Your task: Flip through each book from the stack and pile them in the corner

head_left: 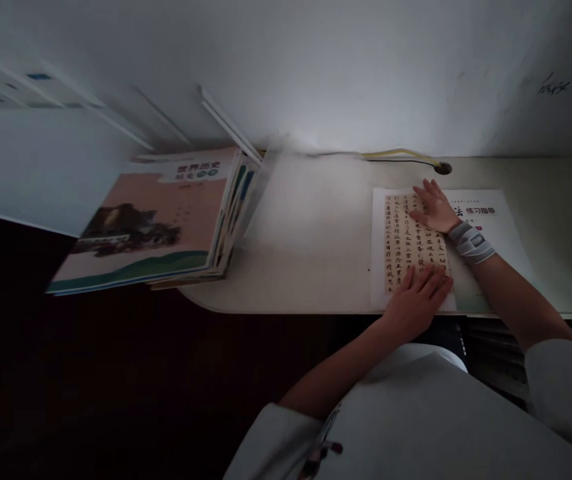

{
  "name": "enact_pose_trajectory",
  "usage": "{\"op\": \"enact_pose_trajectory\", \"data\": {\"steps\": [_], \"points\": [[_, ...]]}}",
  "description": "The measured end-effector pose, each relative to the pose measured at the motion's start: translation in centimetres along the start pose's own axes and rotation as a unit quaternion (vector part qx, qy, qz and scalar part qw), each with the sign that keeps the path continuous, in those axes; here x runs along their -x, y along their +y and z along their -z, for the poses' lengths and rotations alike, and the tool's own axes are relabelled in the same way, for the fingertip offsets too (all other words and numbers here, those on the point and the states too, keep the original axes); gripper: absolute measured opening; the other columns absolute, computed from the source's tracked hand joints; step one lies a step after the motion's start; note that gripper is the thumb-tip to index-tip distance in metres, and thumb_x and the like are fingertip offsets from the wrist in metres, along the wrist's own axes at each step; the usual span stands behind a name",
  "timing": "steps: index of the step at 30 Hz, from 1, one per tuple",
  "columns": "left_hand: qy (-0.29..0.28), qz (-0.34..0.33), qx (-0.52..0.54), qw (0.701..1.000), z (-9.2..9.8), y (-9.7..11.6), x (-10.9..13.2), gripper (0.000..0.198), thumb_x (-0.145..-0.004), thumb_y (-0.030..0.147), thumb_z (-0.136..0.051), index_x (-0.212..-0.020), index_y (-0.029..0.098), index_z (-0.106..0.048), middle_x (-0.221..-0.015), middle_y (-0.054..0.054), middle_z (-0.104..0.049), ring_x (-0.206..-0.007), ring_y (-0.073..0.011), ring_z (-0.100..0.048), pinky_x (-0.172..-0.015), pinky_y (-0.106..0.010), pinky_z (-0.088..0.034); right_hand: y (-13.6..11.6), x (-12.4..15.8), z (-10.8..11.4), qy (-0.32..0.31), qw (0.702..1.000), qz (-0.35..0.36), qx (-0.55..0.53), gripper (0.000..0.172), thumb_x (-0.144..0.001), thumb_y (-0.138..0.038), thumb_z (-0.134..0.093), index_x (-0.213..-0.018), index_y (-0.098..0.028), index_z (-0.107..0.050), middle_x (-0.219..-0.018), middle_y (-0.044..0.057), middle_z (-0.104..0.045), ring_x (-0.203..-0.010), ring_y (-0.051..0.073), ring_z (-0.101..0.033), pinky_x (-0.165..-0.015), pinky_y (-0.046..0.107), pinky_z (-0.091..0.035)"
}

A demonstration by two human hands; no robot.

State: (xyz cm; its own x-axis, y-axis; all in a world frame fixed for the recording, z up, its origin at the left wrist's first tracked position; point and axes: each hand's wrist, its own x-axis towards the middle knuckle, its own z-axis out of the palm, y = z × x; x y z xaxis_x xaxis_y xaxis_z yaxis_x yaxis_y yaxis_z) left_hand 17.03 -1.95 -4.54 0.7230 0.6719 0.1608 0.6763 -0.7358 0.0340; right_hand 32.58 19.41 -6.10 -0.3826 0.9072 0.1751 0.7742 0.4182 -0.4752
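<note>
- Left hand point(419, 300): palm down, fingers loosely spread on the sheet's near edge; grips nothing.
- Sheet point(406, 250): white border, tan panel of brushed characters in columns. Lies at the desk's near right, on top of a booklet. Likely thin, light, limp and easily creased; best lifted by a free corner.
- Right hand point(433, 207): open, flat on the sheet's far corner; grey wristband point(471, 241).
- Booklet point(496, 217): white cover, printed title.
- Desk point(311, 267): pale, smooth, rounded corner.
- Books point(151, 227): slanted stack, pink cover uppermost.
- Cable point(401, 155): yellowish, along the wall.
</note>
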Motion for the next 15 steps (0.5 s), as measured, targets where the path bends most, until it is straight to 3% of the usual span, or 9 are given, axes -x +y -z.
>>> {"op": "enact_pose_trajectory", "data": {"steps": [4, 11, 15], "points": [[0.014, 0.016, -0.006, 1.0, 0.0, 0.0, 0.1, 0.049, -0.096, 0.022, -0.031, -0.144, 0.019, -0.036, -0.152, -0.008, -0.035, -0.138, -0.0287, -0.033, -0.109, -0.051, -0.031, 0.1, 0.1, -0.3, 0.024, 0.999, 0.013, -0.023, 0.075, -0.077, -0.056, -0.06, -0.141, -0.019, -0.044, -0.156, 0.011, -0.024, -0.144, 0.038, -0.01, -0.114, 0.061, -0.015], [0.033, 0.072, -0.061, 0.995, -0.1, -1.0, 2.8, 0.05, -0.093, 0.019, -0.036, -0.143, 0.015, -0.037, -0.15, -0.012, -0.037, -0.138, -0.0288, -0.035, -0.11, -0.052, -0.03, -0.5, 0.2, -0.5, 0.022, 0.992, 0.046, -0.116, 0.076, -0.08, -0.068, -0.048, -0.143, -0.025, -0.04, -0.158, 0.006, -0.019, -0.145, 0.032, -0.007, -0.115, 0.056, -0.016], [0.051, 0.067, -0.069, 0.994, 0.8, -0.1, 1.7, 0.049, -0.095, 0.023, -0.036, -0.143, 0.019, -0.037, -0.151, -0.011, -0.036, -0.137, -0.0304, -0.036, -0.108, -0.055, -0.031, -0.4, 0.1, -0.7, 0.044, 0.992, 0.04, -0.108, 0.079, -0.079, -0.071, -0.047, -0.142, -0.024, -0.041, -0.157, 0.007, -0.023, -0.145, 0.032, -0.01, -0.115, 0.056, -0.017]]}}
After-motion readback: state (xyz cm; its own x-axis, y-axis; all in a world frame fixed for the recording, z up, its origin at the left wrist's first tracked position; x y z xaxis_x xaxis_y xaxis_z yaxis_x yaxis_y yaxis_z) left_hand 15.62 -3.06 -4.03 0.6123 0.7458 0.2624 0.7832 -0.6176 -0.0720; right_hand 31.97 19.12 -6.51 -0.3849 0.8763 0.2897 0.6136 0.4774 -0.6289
